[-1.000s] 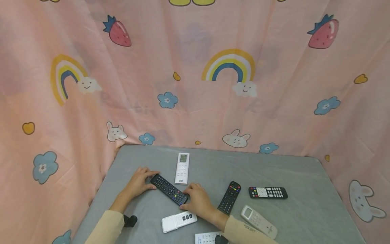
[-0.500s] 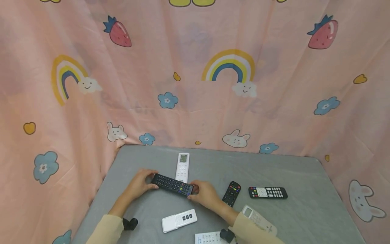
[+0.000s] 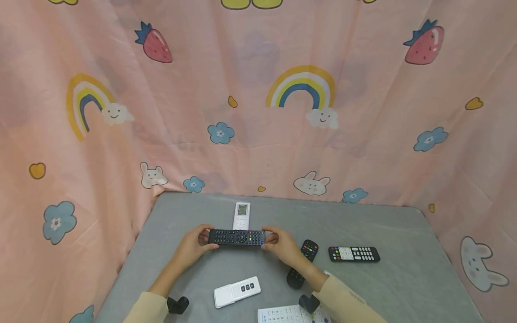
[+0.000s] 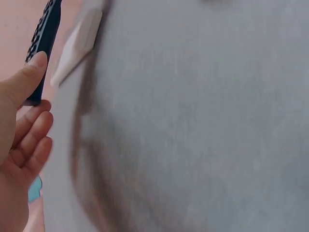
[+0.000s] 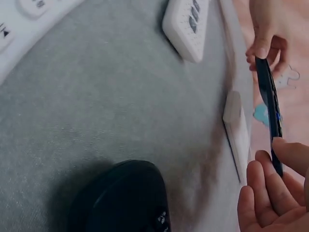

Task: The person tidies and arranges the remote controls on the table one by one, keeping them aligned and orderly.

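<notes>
Between both hands a long black remote control [image 3: 237, 237] is held level above the table, its buttons facing up toward the head camera. My left hand [image 3: 193, 244] pinches its left end, the thumb [image 4: 36, 65] on the near edge. At the other end my right hand [image 3: 281, 244] pinches it the same way, as the right wrist view also shows. Behind it lies a white remote with a screen [image 3: 241, 214], its lower part hidden by the black one. A second black remote [image 3: 296, 277] lies under my right forearm, partly covered by it.
On the grey table [image 3: 194, 287] a white slide-cover remote [image 3: 237, 292] lies in front. A white many-button remote [image 3: 278, 315] is at the near edge, and a black remote with white buttons [image 3: 354, 254] at the right. A pink printed curtain [image 3: 181, 89] hangs behind.
The black remote has risen from the table and turned from slanted to level across my view. My right hand has moved up and away with its right end; the left has shifted slightly.
</notes>
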### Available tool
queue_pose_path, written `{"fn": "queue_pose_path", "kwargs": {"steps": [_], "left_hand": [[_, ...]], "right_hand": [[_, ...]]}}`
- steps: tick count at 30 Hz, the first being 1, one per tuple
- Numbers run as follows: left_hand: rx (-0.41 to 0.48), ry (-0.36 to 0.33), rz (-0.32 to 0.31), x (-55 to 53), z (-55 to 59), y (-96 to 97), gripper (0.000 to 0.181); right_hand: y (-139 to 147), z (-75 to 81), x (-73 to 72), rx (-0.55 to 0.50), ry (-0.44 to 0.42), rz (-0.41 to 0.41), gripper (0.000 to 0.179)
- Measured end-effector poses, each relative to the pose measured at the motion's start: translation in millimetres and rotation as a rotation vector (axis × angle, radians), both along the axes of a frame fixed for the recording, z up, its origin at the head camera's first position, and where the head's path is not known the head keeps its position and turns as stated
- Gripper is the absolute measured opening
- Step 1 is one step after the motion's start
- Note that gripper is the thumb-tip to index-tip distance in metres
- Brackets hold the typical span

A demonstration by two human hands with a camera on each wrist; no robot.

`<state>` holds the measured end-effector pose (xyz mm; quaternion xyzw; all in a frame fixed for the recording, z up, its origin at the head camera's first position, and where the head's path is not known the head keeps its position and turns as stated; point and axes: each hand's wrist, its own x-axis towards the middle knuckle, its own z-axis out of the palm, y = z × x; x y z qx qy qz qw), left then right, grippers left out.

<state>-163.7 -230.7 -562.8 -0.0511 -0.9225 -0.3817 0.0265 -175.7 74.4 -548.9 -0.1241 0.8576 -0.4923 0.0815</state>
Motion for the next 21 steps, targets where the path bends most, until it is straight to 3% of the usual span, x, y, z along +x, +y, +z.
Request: {"fn": "queue_pose_path", "kwargs": {"steps": [5,10,15,21], "left_hand": [[0.07,-0.044,0.047,3.6,2.3,12.8,0.056],[0.123,-0.038,0.047,6.1,6.7,26.0,0.056],[0.169,-0.02,-0.008,8.7,4.6,36.1,0.055],[0.222,0.004,-0.094,10.7,1.6,47.0,0.058]], "right_hand": [[7,3.2,-8.8,-0.111,-0.099,-0.126,0.043],[15,5.5,-17.6,-0.139,-0.151,-0.223,0.035],[23,2.6,-26.8,-0.171,-0.189,-0.285,0.032],[32,-0.5,-36.5,-0.247,-0.202,-0.304,0.033]]}}
